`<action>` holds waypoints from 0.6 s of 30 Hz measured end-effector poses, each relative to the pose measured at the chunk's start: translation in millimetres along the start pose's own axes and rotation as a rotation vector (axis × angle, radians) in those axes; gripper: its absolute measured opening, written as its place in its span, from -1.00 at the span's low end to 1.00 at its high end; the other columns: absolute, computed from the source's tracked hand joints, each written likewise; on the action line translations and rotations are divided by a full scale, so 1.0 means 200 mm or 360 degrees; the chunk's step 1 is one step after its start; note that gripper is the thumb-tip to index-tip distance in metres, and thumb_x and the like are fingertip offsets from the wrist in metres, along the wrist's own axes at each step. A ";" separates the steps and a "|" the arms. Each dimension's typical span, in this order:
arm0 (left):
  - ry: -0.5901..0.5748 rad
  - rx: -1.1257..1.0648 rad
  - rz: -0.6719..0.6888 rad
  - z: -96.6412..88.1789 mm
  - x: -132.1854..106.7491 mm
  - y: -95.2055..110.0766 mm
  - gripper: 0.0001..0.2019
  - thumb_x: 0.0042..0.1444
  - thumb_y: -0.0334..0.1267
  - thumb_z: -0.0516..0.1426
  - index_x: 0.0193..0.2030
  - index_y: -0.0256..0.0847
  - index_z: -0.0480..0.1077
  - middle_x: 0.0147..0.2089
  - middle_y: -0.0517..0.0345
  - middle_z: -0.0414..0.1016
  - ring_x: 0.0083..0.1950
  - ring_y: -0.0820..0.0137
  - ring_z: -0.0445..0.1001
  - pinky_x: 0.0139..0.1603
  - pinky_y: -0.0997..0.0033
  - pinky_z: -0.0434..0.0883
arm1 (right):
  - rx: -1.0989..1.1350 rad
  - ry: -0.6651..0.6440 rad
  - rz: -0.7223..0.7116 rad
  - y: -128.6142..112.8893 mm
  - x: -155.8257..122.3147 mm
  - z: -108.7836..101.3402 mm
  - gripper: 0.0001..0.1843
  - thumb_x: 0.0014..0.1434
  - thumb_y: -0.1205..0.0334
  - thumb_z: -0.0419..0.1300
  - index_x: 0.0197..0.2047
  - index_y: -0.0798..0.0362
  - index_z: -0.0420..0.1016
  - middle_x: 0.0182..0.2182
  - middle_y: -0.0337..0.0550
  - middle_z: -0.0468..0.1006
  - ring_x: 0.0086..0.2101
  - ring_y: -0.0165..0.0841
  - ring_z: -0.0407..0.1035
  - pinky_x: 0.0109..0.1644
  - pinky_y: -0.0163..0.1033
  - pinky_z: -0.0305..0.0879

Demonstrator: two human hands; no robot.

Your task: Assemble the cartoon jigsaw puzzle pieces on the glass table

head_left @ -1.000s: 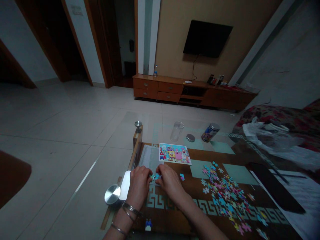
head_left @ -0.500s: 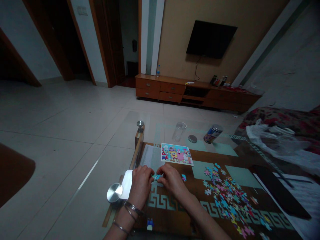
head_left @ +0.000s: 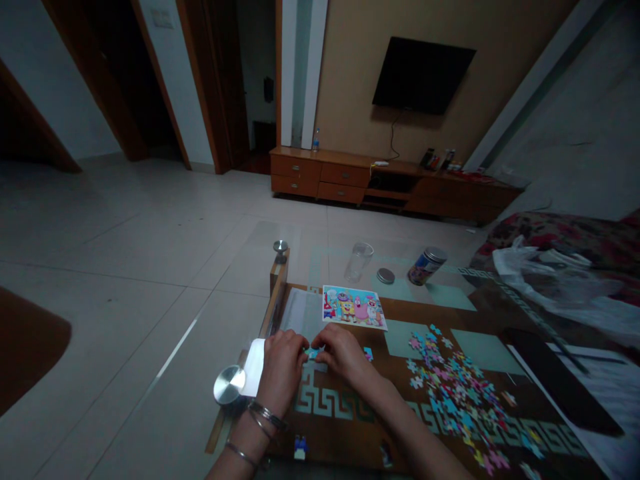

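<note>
My left hand [head_left: 283, 371] and my right hand [head_left: 344, 356] are close together over a glass-topped table [head_left: 330, 427], pinching a small joined cluster of cyan jigsaw pieces [head_left: 313, 353] between their fingertips. Several metal bangles [head_left: 265, 417] circle my left wrist. A single blue jigsaw piece [head_left: 369, 354] lies just beyond my right hand. Farther right spreads a loose pile of multicoloured jigsaw pieces [head_left: 453, 397]. A cartoon puzzle picture card [head_left: 354, 308] lies ahead of my hands.
Beyond the card stand a clear plastic cup [head_left: 359, 262], a round tin lid [head_left: 385, 276] and a tipped tin [head_left: 427, 265]. A white plastic bag [head_left: 545, 280] and a black flat object [head_left: 560, 390] lie at right. Steel table knobs [head_left: 229, 385] mark the left edge.
The whole view has shifted slightly as my head moved. My hands stay at the cyan pieces, still pinching them, with little visible change in their grip.
</note>
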State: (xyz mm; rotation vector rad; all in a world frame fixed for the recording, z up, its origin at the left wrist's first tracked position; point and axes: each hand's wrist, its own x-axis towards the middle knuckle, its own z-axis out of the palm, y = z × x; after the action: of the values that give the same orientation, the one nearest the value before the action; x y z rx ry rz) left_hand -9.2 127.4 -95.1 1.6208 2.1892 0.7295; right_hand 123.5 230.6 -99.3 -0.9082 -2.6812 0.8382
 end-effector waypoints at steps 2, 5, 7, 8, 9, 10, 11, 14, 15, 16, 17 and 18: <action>-0.0001 -0.0002 0.0002 0.00 0.00 0.00 -0.85 0.05 -0.48 0.13 -0.28 -0.16 0.44 -0.26 0.16 0.46 -0.10 0.24 0.36 -0.05 0.23 0.17 | -0.0015 0.0001 0.0012 0.00 0.00 0.00 -0.83 0.01 0.41 0.34 -0.28 0.03 0.56 -0.32 -0.17 0.50 -0.29 -0.34 0.37 -0.20 -0.27 0.22; 0.0003 -0.0005 0.0007 0.00 0.00 0.00 -0.84 0.05 -0.48 0.13 -0.27 -0.16 0.44 -0.26 0.16 0.46 -0.10 0.24 0.36 -0.05 0.22 0.16 | -0.0029 0.0016 0.0012 -0.01 -0.01 0.00 -0.84 0.02 0.42 0.33 -0.28 0.03 0.55 -0.32 -0.16 0.51 -0.29 -0.33 0.37 -0.20 -0.28 0.22; 0.0009 -0.0004 0.0012 0.01 0.01 -0.01 -0.84 0.04 -0.49 0.14 -0.27 -0.16 0.44 -0.26 0.16 0.46 -0.10 0.24 0.36 -0.05 0.22 0.16 | -0.0035 0.0058 0.0028 -0.02 -0.01 0.00 -0.84 0.03 0.42 0.32 -0.28 0.04 0.54 -0.31 -0.14 0.51 -0.26 -0.31 0.37 -0.19 -0.27 0.22; 0.0012 -0.0003 0.0013 0.01 0.01 -0.01 -0.84 0.04 -0.49 0.14 -0.27 -0.17 0.44 -0.26 0.16 0.46 -0.10 0.24 0.36 -0.05 0.22 0.16 | -0.0039 0.0083 0.0044 -0.02 -0.02 0.00 -0.85 0.03 0.41 0.32 -0.28 0.05 0.54 -0.31 -0.13 0.51 -0.26 -0.30 0.37 -0.20 -0.27 0.21; 0.0014 -0.0001 0.0015 0.01 0.01 -0.01 -0.84 0.04 -0.49 0.14 -0.27 -0.17 0.43 -0.27 0.16 0.46 -0.10 0.24 0.36 -0.05 0.22 0.17 | -0.0043 0.0109 0.0063 -0.03 -0.03 0.00 -0.86 0.03 0.41 0.33 -0.29 0.05 0.53 -0.31 -0.13 0.50 -0.26 -0.30 0.37 -0.21 -0.26 0.21; 0.0016 0.0000 0.0017 0.01 0.01 -0.01 -0.85 0.04 -0.48 0.15 -0.28 -0.17 0.43 -0.27 0.16 0.46 -0.10 0.25 0.36 -0.05 0.23 0.17 | -0.0043 0.0128 0.0074 -0.03 -0.03 0.00 -0.86 0.03 0.40 0.32 -0.29 0.05 0.53 -0.31 -0.13 0.50 -0.27 -0.30 0.37 -0.21 -0.26 0.21; 0.0018 0.0001 0.0018 0.01 0.01 -0.01 -0.85 0.04 -0.48 0.15 -0.28 -0.17 0.43 -0.27 0.16 0.46 -0.11 0.25 0.36 -0.05 0.23 0.17 | -0.0037 0.0138 0.0074 -0.03 -0.03 0.00 -0.88 0.04 0.40 0.32 -0.30 0.05 0.53 -0.31 -0.14 0.49 -0.27 -0.30 0.36 -0.22 -0.27 0.21; 0.0022 0.0003 0.0020 0.02 0.01 -0.02 -0.85 0.04 -0.48 0.15 -0.28 -0.16 0.43 -0.27 0.16 0.46 -0.11 0.24 0.36 -0.06 0.23 0.17 | -0.0016 0.0122 0.0044 -0.05 -0.04 -0.01 -0.90 0.06 0.43 0.29 -0.34 0.05 0.53 -0.32 -0.15 0.49 -0.26 -0.31 0.37 -0.21 -0.27 0.20; 0.0022 0.0002 0.0021 0.01 0.01 -0.02 -0.85 0.04 -0.48 0.15 -0.28 -0.16 0.43 -0.27 0.16 0.46 -0.11 0.24 0.36 -0.06 0.23 0.16 | -0.0021 0.0104 0.0040 -0.06 -0.04 -0.02 -0.89 0.06 0.44 0.28 -0.34 0.05 0.53 -0.32 -0.14 0.50 -0.26 -0.31 0.37 -0.21 -0.28 0.20; 0.0022 -0.0001 0.0022 0.01 0.01 -0.02 -0.85 0.04 -0.49 0.14 -0.28 -0.17 0.43 -0.27 0.16 0.46 -0.11 0.24 0.37 -0.05 0.23 0.16 | -0.0034 0.0088 0.0041 -0.07 -0.04 -0.02 -0.89 0.06 0.46 0.27 -0.35 0.06 0.54 -0.32 -0.13 0.50 -0.26 -0.31 0.37 -0.21 -0.28 0.20; 0.0022 -0.0003 0.0023 0.01 0.01 -0.01 -0.85 0.04 -0.49 0.14 -0.29 -0.17 0.43 -0.27 0.16 0.46 -0.11 0.25 0.37 -0.05 0.22 0.16 | -0.0055 0.0078 0.0048 -0.08 -0.04 -0.03 -0.88 0.06 0.48 0.26 -0.35 0.07 0.54 -0.32 -0.12 0.51 -0.26 -0.31 0.38 -0.22 -0.28 0.20; 0.0021 -0.0005 0.0023 0.01 0.01 -0.01 -0.84 0.05 -0.49 0.13 -0.29 -0.17 0.43 -0.27 0.16 0.46 -0.11 0.25 0.37 -0.05 0.22 0.16 | -0.0081 0.0071 0.0055 -0.09 -0.04 -0.03 -0.87 0.06 0.49 0.25 -0.35 0.08 0.55 -0.33 -0.11 0.52 -0.27 -0.31 0.38 -0.24 -0.29 0.19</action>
State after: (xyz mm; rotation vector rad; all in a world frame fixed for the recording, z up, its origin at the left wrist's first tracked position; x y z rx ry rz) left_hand -10.5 128.4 -98.4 1.6366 2.1864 0.7493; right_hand 123.3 216.8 -83.5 -0.9753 -2.6672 0.7510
